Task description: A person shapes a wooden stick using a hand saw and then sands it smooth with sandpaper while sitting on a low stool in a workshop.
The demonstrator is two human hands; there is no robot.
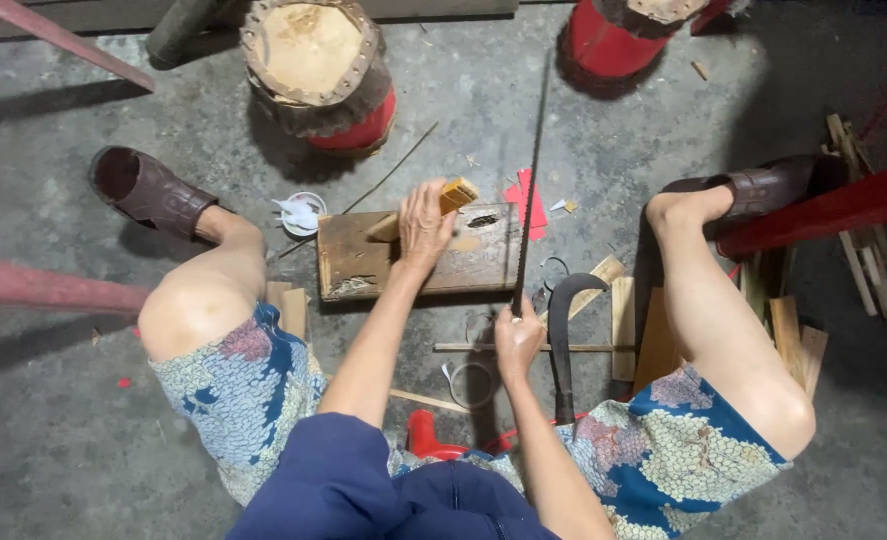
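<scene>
My left hand (423,225) presses down on a small yellow-brown wooden piece (458,193) that lies on a worn wooden block (364,262) on the floor between my knees. My right hand (517,338) is closed around the near end of a long thin dark saw blade (532,170), which runs away from me along the block's right edge. A curved dark billhook (563,335) lies just right of that hand, its handle pointing back at me.
Two drums with red bodies (316,70) (619,35) stand on the concrete ahead. A small white dish (302,213) sits left of the block. Wooden slats (624,325) and offcuts lie at right, red scraps (524,198) beyond the block, red bars (834,208) at both sides.
</scene>
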